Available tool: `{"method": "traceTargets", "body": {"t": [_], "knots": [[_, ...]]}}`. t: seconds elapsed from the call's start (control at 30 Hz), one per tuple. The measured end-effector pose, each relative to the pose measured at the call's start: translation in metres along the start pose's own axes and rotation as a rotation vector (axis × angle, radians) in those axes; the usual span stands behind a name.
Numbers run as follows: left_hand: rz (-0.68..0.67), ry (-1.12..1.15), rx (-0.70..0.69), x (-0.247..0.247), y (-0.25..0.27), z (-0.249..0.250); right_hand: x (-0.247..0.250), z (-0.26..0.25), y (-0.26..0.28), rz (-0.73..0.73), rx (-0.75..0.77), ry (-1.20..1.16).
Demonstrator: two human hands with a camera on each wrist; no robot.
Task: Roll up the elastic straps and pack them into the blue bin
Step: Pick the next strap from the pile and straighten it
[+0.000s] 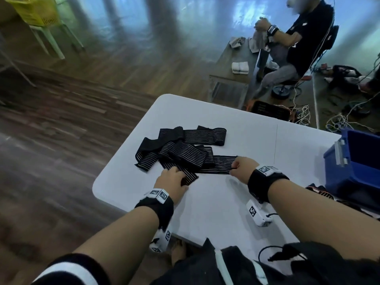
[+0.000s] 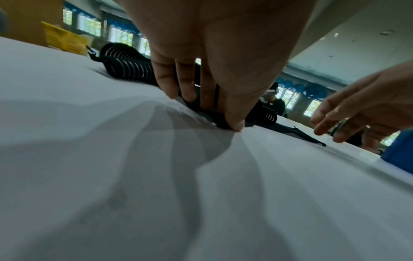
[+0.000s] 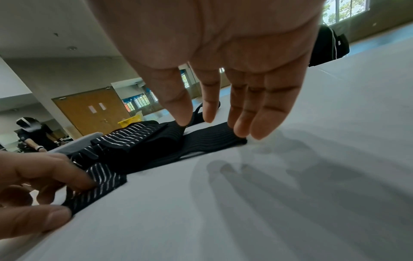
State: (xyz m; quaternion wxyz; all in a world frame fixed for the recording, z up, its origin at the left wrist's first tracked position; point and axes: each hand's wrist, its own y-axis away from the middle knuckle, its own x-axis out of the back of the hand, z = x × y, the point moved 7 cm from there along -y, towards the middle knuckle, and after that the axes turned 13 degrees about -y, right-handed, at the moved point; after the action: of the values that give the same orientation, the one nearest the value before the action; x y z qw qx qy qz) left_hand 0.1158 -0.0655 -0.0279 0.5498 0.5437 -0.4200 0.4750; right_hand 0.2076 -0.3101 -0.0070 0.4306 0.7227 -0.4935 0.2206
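Several black elastic straps [image 1: 181, 149] with thin white stripes lie in a loose heap on the white table [image 1: 226, 202]. My left hand [image 1: 178, 177] pinches the near end of a striped strap [image 1: 185, 173] against the tabletop, thumb and fingers closed on it [image 2: 212, 113]. My right hand [image 1: 236, 167] lies with straight fingers [image 3: 243, 127] pressing the end of a flat strap [image 3: 208, 139]; a thin loop stands up between thumb and index finger. Whether both ends belong to one strap I cannot tell. The blue bin [image 1: 357, 161] stands at the table's right edge.
Dark fabric [image 1: 320, 192] lies by the bin's near side. The table's rounded left corner [image 1: 98, 186] is close to my left hand. Beyond, a seated person [image 1: 296, 38] works at another table; a black crate [image 1: 269, 112] and cables lie on the floor. A yellow basket [image 1: 35, 11] stands far left.
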Motion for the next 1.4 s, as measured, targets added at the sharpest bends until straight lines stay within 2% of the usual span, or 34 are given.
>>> {"method": "traceTargets", "body": {"t": [0.13, 0.2, 0.3, 0.43, 0.63, 0.8, 0.9, 1.0, 1.07, 1.23, 1.4], "knots": [[0.036, -0.015, -0.058, 0.005, -0.006, -0.004, -0.004, 0.001, -0.013, 0.042, -0.030, 0.019], [0.047, 0.057, -0.059, 0.008, -0.009, -0.008, -0.009, 0.001, -0.018, 0.055, -0.045, 0.063], [0.062, 0.217, -0.021, 0.014, -0.006, -0.017, -0.022, 0.001, -0.024, -0.001, -0.056, 0.199], [0.126, 0.331, -0.022, 0.022, 0.002, -0.029, -0.028, -0.001, -0.027, 0.019, -0.007, 0.303], [0.188, 0.482, 0.048, 0.029, 0.006, -0.048, -0.024, -0.009, -0.025, 0.033, 0.082, 0.391], [0.253, 0.544, 0.076, 0.043, 0.012, -0.052, -0.026, -0.011, -0.020, 0.022, 0.113, 0.306], [0.305, 0.567, 0.046, 0.055, 0.015, -0.053, -0.020, -0.013, -0.017, 0.067, 0.076, 0.067], [0.362, 0.591, 0.032, 0.077, 0.012, -0.052, 0.004, -0.020, -0.011, 0.211, 0.076, -0.217], [0.411, 0.584, 0.013, 0.102, 0.006, -0.050, 0.028, -0.039, -0.004, 0.250, 0.155, -0.316], [0.658, 0.466, -0.096, 0.195, -0.011, -0.037, 0.105, -0.108, 0.022, 0.322, 0.442, -0.325], [0.767, 0.542, -0.158, 0.278, -0.019, -0.021, 0.167, -0.155, 0.050, 0.391, 0.598, -0.377]]}}
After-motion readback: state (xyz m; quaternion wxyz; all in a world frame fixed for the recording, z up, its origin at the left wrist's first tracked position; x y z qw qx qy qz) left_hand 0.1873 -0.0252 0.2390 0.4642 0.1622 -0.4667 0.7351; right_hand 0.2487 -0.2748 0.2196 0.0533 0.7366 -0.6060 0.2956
